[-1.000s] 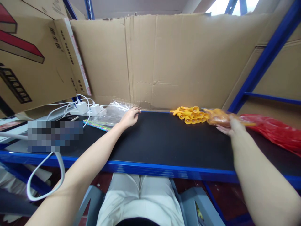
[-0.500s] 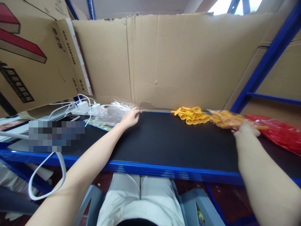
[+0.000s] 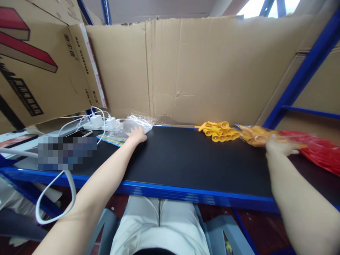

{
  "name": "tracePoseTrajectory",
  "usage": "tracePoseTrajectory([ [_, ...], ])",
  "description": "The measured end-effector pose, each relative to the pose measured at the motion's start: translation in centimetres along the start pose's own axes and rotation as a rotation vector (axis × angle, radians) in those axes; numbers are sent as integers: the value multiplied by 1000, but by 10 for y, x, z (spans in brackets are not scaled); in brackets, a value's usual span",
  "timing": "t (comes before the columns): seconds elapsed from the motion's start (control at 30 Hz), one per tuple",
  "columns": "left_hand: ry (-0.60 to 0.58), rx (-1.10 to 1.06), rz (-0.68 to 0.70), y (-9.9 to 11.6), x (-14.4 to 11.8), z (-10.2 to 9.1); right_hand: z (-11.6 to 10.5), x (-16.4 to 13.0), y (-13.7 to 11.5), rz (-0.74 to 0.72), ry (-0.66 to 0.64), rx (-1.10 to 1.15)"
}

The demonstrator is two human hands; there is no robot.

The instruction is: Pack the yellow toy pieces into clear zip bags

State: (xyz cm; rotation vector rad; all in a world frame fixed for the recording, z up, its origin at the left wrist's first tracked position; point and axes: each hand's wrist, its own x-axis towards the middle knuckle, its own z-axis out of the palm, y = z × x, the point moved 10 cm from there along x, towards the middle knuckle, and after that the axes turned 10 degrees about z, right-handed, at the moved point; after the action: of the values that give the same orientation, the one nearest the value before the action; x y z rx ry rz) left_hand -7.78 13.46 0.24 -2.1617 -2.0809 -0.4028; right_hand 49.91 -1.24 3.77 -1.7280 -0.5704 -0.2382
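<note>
A seated person reached both bare arms across a black work surface (image 3: pixel 186 159) edged in blue, with a tall sheet of creased cardboard (image 3: pixel 202 71) standing as a backdrop behind it. The left hand (image 3: pixel 136 135) lay palm down on the near edge of a pile of clear plastic bags (image 3: pixel 127 128) at the far left of the surface, fingers resting flat on the film rather than pinching it. The right hand (image 3: pixel 278 147) pressed down on a clear bag of yellow plastic parts (image 3: pixel 256 135) at the far right of the surface; whether its fingers gripped the bag or merely rested on it could not be told (the hand was blurred). Just left of that bag lay a loose heap of yellow plastic parts (image 3: pixel 219 130), close against the cardboard. A red plastic bag (image 3: pixel 318 150) lay to the right of the hand, touching the filled bag. Beyond the clear bags, white chargers (image 3: pixel 102 123) with trailing white cables sat beside a phone (image 3: pixel 79 133), and a printed carton (image 3: pixel 39 67) leaned in from the left.
</note>
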Motion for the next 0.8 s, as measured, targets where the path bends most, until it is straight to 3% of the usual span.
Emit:
tracePoseTrajectory([
  [0.13,-92,-57,-34,-8,1,10,5,0,5,-67,54,-75],
  [0.2,-99,-71,-17,-8,2,10,10,12,27,94,72,-101],
  [0.27,-94,-64,3,-7,2,9,16,22,64,430,69,-153],
  [0.33,-90,-43,22,-5,3,8,20,33,68,471,83,-157],
  [0.5,-24,-19,68,0,3,-4,29,35,19,92,26,-229],
  [0.6,59,-8,56,1,1,-19,27,6,-23,-162,6,-268],
  [0.67,134,14,49,4,-2,-32,23,-22,-60,-417,11,-227],
  [0.8,340,10,108,19,-12,-64,32,-68,-106,-717,-53,-235],
])
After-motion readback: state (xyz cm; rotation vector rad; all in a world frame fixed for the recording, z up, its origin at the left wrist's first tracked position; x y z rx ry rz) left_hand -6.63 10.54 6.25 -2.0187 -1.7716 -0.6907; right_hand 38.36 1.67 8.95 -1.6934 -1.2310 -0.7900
